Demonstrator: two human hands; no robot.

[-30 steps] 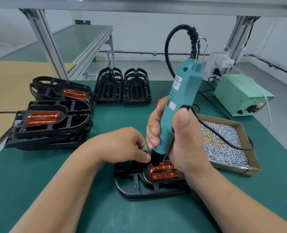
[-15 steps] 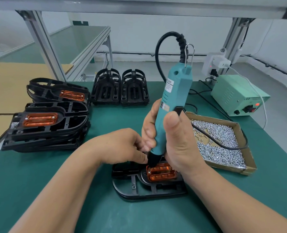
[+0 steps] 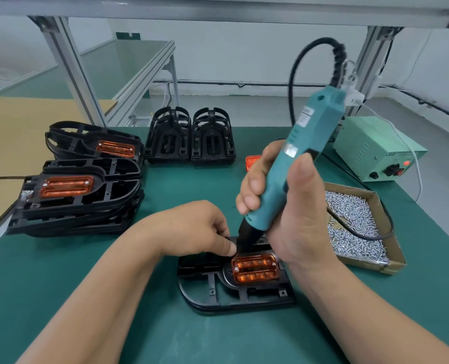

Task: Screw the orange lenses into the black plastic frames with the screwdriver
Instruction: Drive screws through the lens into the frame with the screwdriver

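Green worktop (image 3: 60, 285) bears a likely light, stiff frame (image 3: 233, 298) and brittle-looking lens (image 3: 254, 267): hold its rim, where your left grip (image 3: 191, 229) curls, unclear on what; your right grip (image 3: 297, 219) clamps the screwdriver (image 3: 297, 166).

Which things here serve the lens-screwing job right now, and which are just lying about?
In use: screwdriver, right hand, left hand, orange lens, black frame, box of screws.
Lying about: finished stack, two empty frames, loose lens, cardboard sheet.

Screwdriver (image 3: 291, 174): teal body, black tip and cable. Lens (image 3: 256, 267): translucent orange, ribbed. Frame (image 3: 218, 295): black. Mat (image 3: 60, 271): dark green. Screws (image 3: 354, 227): silver, in brown cardboard tray (image 3: 396, 264).
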